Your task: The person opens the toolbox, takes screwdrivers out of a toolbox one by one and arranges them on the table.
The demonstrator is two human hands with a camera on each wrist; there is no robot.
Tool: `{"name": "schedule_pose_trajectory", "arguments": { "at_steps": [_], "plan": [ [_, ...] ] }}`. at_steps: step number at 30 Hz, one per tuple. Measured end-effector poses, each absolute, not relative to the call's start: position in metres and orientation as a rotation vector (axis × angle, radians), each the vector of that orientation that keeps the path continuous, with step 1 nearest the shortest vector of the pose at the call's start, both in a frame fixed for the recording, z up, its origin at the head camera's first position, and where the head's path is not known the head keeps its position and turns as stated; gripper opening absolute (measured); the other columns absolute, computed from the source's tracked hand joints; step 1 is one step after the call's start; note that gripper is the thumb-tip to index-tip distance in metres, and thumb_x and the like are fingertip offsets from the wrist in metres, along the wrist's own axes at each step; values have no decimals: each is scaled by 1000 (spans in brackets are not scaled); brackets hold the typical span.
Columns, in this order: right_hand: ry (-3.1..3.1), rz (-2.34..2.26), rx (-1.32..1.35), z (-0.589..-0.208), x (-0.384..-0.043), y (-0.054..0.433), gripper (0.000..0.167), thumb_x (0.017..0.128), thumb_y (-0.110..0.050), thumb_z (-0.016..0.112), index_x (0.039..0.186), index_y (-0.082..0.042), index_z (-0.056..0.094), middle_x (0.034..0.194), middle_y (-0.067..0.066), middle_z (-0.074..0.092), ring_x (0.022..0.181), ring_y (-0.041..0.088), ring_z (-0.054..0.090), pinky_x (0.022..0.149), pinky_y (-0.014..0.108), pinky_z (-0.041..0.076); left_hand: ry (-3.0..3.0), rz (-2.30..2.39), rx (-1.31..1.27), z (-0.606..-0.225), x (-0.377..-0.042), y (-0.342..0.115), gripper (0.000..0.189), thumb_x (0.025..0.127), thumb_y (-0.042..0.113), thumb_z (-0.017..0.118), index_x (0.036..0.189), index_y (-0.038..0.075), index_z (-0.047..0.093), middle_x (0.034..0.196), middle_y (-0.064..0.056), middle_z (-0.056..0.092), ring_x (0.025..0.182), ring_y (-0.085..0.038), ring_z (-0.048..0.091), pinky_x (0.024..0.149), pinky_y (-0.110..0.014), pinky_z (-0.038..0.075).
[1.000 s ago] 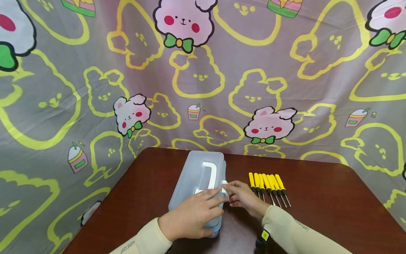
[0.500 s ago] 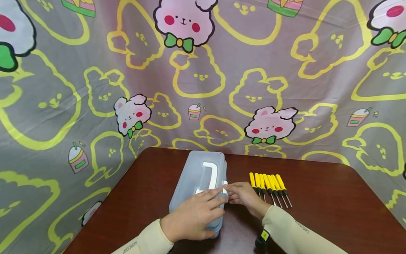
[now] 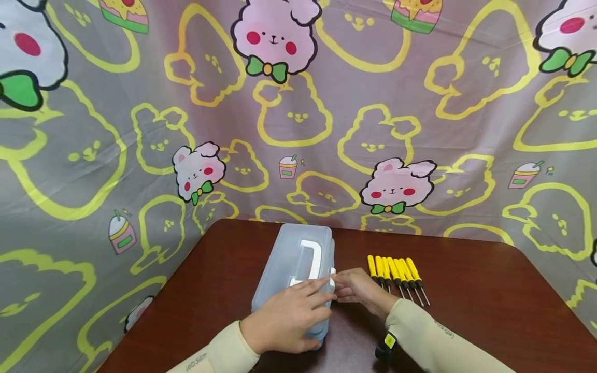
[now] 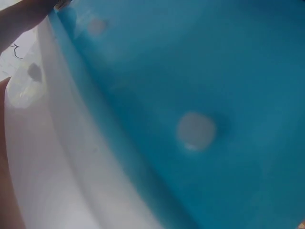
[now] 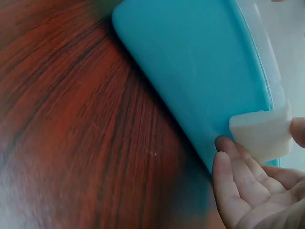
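A plastic storage box with a translucent lid and blue body stands on the table, its white carry handle folded down. My left hand rests on the near part of the lid, fingers stretched toward the right edge. At the box's right side, my right hand holds a white latch between thumb and fingers. In the right wrist view the thumb is at the latch's lid end and the fingers curl beneath its side. The left wrist view shows the blue wall and lid rim up close.
Several screwdrivers with yellow handles lie in a row right of the box. The dark red-brown table meets a cartoon-print cloth at the back and left. A black wrist camera sits at the right sleeve.
The latch stood out from the box a second ago and now shows closer to its side. The right fingers have moved in with it; the left hand stays on the lid.
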State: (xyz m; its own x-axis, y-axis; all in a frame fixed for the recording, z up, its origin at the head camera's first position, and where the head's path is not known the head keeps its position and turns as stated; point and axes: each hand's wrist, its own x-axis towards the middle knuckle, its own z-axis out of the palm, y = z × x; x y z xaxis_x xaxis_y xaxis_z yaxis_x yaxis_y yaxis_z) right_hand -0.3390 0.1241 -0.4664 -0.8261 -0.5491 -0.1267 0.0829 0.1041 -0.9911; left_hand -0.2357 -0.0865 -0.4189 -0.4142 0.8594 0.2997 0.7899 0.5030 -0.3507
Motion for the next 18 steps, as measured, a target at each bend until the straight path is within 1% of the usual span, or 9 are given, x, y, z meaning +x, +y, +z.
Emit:
{"name": "schedule_pose_trajectory", "arguments": {
  "at_steps": [4,8,10,13,16,18],
  "plan": [
    [1939,-1721,-472,-466,-342,122,48,97,-31,58,119,12,59,103,15,69,90,29,68,81,45,54,-2324,216,-1333,-420,-233,-88,50,75,57,74,108,21,65,134,0,54,139,-30,32,110,-39,30],
    [1981,-1660,-487,-464,-345,122,51,97,-33,59,122,11,56,101,15,69,91,30,68,80,45,55,-2327,118,-1286,-419,-228,-91,53,84,58,67,119,18,63,136,-1,54,137,-26,37,110,-37,31],
    [2008,-1642,-496,-463,-347,121,52,97,-32,60,124,11,54,100,15,69,91,30,68,79,45,55,-2315,34,-1260,-419,-224,-93,53,87,53,66,123,14,61,136,-3,54,134,-23,42,109,-36,33],
    [2067,-1633,-492,-461,-353,123,53,96,-33,62,127,9,53,102,13,69,91,30,68,77,44,56,-2293,-76,-1211,-420,-217,-98,52,89,45,68,125,10,60,136,-6,54,130,-20,46,107,-34,35],
    [2159,-1640,-463,-457,-361,125,54,95,-36,63,129,6,53,105,12,67,92,29,67,77,42,56,-2310,-185,-1137,-424,-208,-102,51,88,39,70,127,9,58,136,-5,53,129,-17,45,108,-34,34],
    [2223,-1644,-438,-453,-368,127,54,95,-38,63,129,3,53,111,12,65,95,28,65,79,42,55,-2330,-259,-1073,-428,-201,-105,51,88,38,70,129,9,58,137,-3,52,130,-15,44,108,-34,33]
  ]
}}
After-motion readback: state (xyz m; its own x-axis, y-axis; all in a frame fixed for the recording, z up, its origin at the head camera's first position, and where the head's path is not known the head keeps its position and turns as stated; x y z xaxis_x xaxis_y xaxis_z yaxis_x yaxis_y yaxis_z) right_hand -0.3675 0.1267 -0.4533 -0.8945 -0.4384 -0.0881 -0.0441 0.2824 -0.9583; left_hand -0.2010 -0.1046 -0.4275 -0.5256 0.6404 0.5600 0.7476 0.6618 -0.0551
